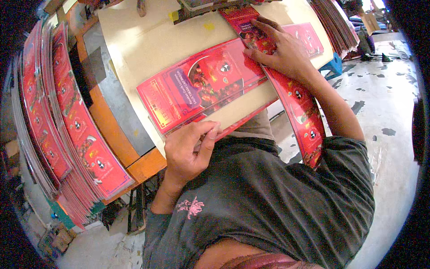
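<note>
My left hand (190,150) is at the near edge of the cream work board, thumb and forefinger pressed together. What lies between those fingertips, if anything, is too small to make out. Just beyond it lies a wide red printed sheet (215,80) with food pictures and a glossy surface, seemingly with more layers under its near edge. My right hand (280,47) rests with fingers spread on a long red printed strip (295,96). This strip crosses over the wide sheet and hangs past the board's near edge, down to my right sleeve.
Tall stacks of red printed sheets (80,121) stand at the left on an orange-edged bench (107,130). A metal machine part (201,9) sits at the board's far edge. Another pile of sheets (333,27) is at the far right, beside a blue plastic piece (332,67).
</note>
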The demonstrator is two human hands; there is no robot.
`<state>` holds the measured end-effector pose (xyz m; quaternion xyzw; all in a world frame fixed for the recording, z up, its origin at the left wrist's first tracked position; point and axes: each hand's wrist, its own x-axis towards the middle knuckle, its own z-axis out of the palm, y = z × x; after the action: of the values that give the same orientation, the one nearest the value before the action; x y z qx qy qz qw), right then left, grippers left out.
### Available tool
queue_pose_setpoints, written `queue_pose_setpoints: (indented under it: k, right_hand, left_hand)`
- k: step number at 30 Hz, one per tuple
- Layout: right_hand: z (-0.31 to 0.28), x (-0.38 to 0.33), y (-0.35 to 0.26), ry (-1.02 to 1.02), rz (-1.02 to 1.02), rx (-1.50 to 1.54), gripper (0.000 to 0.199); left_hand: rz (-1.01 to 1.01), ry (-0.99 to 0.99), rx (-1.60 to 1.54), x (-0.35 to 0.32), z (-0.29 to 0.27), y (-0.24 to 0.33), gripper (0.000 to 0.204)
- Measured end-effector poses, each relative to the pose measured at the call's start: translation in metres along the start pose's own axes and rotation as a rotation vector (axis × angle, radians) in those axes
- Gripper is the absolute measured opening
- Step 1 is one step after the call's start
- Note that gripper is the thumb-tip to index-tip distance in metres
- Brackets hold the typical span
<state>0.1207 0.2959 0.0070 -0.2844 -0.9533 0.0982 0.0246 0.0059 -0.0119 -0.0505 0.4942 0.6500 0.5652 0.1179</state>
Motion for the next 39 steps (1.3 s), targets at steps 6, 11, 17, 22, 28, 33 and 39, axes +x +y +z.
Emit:
queue_pose_setpoints:
  k: [6, 11, 17, 22, 28, 33, 39]
  right_hand:
    - [-0.003, -0.003, -0.002, 0.016, -0.020, 0.072, 0.092]
    - [0.001, -0.005, 0.000, 0.014, 0.016, 0.053, 0.093]
    - [-0.003, -0.002, -0.001, -0.036, 0.005, -0.014, 0.096]
    - [0.001, 0.000, 0.006, -0.025, -0.005, -0.101, 0.097]
    - [-0.003, -0.004, 0.002, -0.090, 0.060, -0.069, 0.091]
    - [0.005, -0.003, 0.008, -0.064, 0.059, -0.054, 0.089]
    - [0.005, -0.004, 0.007, -0.019, 0.020, 0.010, 0.089]
  left_hand:
    - [0.010, -0.009, 0.011, 0.000, 0.000, 0.001, 0.008]
    - [-0.115, -0.021, -0.010, -0.004, 0.002, 0.005, 0.007]
    - [-0.120, -0.009, -0.006, -0.003, 0.004, 0.006, 0.005]
    - [-0.115, -0.017, 0.032, -0.001, 0.005, 0.008, 0.006]
    - [-0.136, 0.013, 0.040, -0.003, 0.007, 0.010, 0.008]
    - [-0.174, 0.019, 0.018, -0.003, 0.008, 0.011, 0.010]
    - [-0.168, 0.020, 0.031, -0.001, 0.007, 0.012, 0.010]
